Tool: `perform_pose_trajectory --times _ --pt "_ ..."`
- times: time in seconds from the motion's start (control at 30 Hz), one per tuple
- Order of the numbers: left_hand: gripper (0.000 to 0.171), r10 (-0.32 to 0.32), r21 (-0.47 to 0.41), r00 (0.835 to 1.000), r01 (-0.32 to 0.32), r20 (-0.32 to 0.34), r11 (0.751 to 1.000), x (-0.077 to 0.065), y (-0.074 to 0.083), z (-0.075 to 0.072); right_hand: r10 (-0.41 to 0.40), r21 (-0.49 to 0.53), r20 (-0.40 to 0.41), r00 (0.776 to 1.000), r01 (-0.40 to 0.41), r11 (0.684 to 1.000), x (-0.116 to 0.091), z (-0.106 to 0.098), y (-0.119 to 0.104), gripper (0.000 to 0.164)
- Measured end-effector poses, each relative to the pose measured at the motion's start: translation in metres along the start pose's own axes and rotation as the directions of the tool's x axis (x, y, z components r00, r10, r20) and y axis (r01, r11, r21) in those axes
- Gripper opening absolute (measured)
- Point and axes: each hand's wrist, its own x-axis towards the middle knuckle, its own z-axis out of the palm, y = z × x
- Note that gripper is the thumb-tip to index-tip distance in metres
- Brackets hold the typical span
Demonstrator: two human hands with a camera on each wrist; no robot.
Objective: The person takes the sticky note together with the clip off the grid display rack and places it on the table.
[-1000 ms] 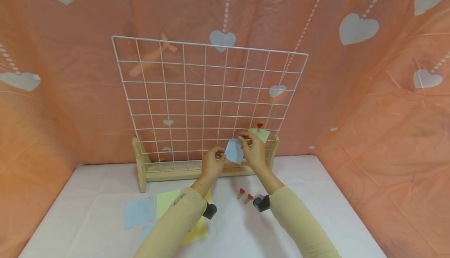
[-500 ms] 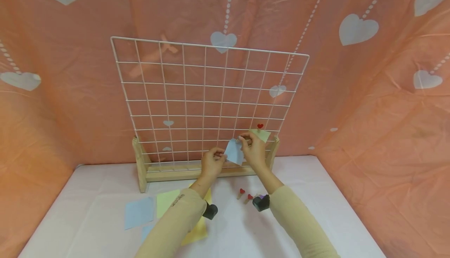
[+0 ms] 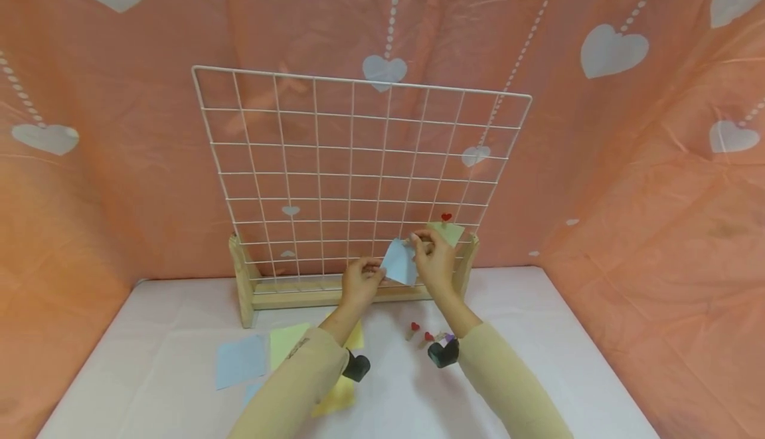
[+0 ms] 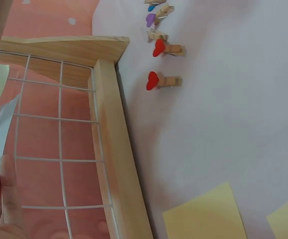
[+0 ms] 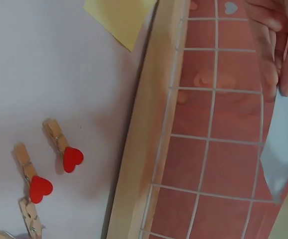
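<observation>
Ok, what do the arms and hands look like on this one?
Human, two bare hands, left hand and right hand, no gloves visible. Plain beige left sleeve and right sleeve, both ending short of the hand. Left one has a dark marking near the cuff, too small to read. Small dark, roughly heart-shaped piece at each cuff. No cables visible.

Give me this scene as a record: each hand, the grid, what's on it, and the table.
Left hand: pinches the lower left edge of a blue note
Right hand: fingers curled at that note's upper edge; any clip there unclear
Grid: white wire, standing in a wooden base
On the grid: a green note beneath a red-heart clip
Table, left: blue notes, another green note, yellow notes
Table, right: two red-heart clothespins, among others
</observation>
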Motion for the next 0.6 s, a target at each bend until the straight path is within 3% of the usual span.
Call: perform_pose_trajectory --times 0.13,0.37,0.6 --pt "0.019 -0.014 0.024 1.000 0.014 -0.004 1.000 -0.003 -0.002 -0.004 -0.038 0.020 -0.055 0.998 0.039 0.999 -0.004 0.003 0.003 0.014" --pt "0.017 -0.059 0.037 0.998 0.059 0.001 0.998 -0.009 -0.010 -0.011 0.026 0.050 -0.090 0.996 -0.022 0.998 -0.007 0.004 0.006 0.014" --pt "0.017 -0.062 0.032 0.998 0.062 -0.015 0.998 -0.014 -0.017 -0.020 0.055 0.113 -0.108 0.993 -0.042 0.993 -0.006 0.006 0.005 0.016"
